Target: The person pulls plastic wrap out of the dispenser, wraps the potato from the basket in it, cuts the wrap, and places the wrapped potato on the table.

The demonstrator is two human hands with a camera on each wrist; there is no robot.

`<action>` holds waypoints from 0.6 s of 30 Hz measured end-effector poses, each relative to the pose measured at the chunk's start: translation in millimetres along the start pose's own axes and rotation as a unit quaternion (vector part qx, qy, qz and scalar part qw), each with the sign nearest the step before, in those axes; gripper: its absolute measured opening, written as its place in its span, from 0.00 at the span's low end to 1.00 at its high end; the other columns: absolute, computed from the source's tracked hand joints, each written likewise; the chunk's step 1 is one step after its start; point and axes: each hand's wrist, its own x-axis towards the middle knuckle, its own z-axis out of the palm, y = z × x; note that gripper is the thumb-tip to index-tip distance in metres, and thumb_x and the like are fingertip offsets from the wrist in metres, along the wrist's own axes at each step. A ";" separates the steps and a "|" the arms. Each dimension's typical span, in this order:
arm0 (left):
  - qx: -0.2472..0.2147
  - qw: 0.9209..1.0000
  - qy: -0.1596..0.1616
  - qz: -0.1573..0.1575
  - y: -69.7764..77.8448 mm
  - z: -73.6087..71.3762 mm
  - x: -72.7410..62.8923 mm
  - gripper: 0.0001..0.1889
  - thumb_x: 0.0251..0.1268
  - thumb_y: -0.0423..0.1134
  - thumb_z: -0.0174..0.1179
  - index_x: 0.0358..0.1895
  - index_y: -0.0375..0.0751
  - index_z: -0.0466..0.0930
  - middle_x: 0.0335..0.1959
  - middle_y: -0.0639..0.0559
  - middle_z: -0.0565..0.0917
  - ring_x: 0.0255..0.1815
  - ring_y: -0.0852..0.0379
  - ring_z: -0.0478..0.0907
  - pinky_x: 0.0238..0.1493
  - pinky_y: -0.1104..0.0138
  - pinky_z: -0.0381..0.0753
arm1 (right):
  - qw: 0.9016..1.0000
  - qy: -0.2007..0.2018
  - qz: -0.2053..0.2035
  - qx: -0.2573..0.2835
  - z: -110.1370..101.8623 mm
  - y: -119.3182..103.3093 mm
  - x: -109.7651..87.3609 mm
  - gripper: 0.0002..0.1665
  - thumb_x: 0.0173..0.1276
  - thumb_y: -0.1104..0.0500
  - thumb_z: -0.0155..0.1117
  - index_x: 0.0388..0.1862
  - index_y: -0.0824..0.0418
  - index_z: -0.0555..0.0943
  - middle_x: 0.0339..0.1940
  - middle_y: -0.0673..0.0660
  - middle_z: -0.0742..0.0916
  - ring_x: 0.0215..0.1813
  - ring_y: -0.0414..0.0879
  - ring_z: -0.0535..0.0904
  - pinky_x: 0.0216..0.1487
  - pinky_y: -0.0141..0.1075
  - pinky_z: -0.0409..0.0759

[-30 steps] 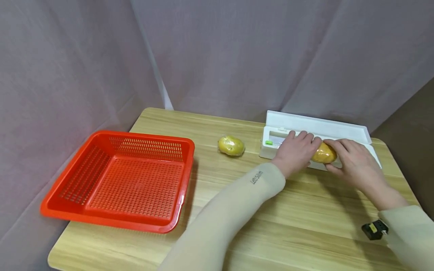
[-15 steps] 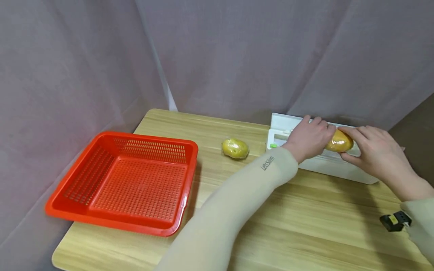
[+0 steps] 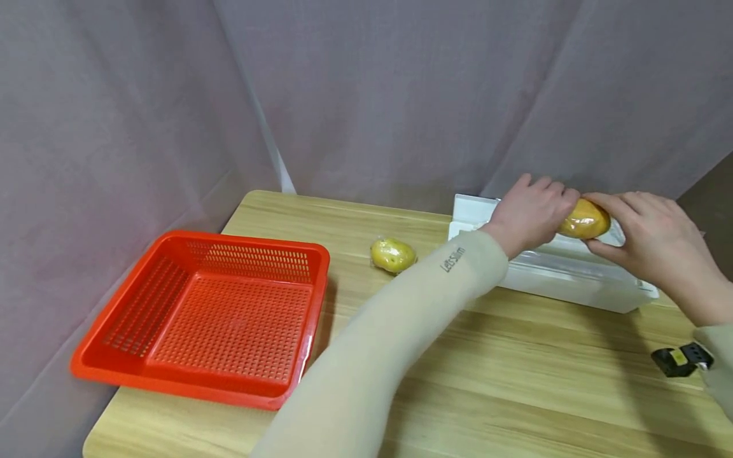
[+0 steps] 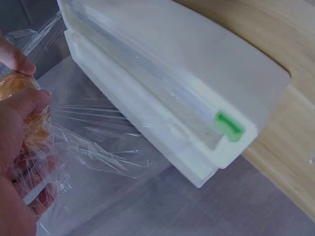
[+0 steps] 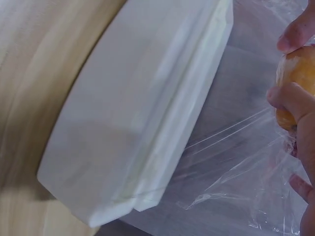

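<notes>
Over the open white cling film dispenser (image 3: pixel 572 280), both hands hold an orange-yellow oval fruit (image 3: pixel 585 219) that looks like a mango. My left hand (image 3: pixel 532 213) grips its left side and my right hand (image 3: pixel 658 235) its right, thumb underneath. Clear cling film (image 4: pixel 98 142) clings round the fruit in the wrist views. Wrinkled and stretched, it runs from the fruit back to the dispenser. A green slider (image 4: pixel 229 126) sits at one end of the dispenser's slot. The fruit's far side is hidden.
A yellow oval piece of produce (image 3: pixel 392 255), wrapped in film, lies on the wooden table (image 3: pixel 515 369) left of the dispenser. The red perforated basket (image 3: pixel 229 327) stands at the left, with nothing in it. A grey curtain (image 3: pixel 389 95) hangs behind the table.
Both hands have lifted the fruit up and to the right, away from the dispenser. Film now stretches behind it, and the dispenser has tilted so its front face shows more.
</notes>
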 end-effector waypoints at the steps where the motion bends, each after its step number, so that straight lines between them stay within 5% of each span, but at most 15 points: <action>1: 0.000 1.000 0.001 0.001 -1.0 -2.0 0.3 0.22 0.83 0.51 0.52 0.74 0.57 0.73 0.67 0.63 0.82 0.67 0.63 0.77 0.62 0.67 0.72 | 1.000 0.004 -0.002 -0.002 -2.2 0.0 1.3 0.66 0.68 0.13 0.25 0.64 0.68 0.79 0.37 0.72 0.83 0.35 0.70 0.80 0.38 0.65 0.75; 10: -0.012 1.000 -0.017 0.016 -2.1 -19.3 -0.3 0.22 0.85 0.52 0.50 0.75 0.58 0.71 0.69 0.64 0.80 0.70 0.63 0.75 0.65 0.67 0.70 | 1.000 -0.010 0.015 -0.012 -19.3 -6.7 -0.5 0.70 0.66 0.11 0.22 0.65 0.69 0.78 0.44 0.76 0.83 0.41 0.74 0.80 0.44 0.69 0.75; 18: -0.011 0.997 -0.046 0.055 17.0 -21.3 -26.2 0.25 0.80 0.56 0.56 0.74 0.60 0.70 0.67 0.64 0.81 0.68 0.63 0.76 0.63 0.66 0.72 | 1.000 -0.001 0.003 0.007 -21.4 -29.6 -30.5 0.63 0.71 0.14 0.27 0.60 0.69 0.79 0.35 0.69 0.83 0.32 0.63 0.79 0.28 0.61 0.76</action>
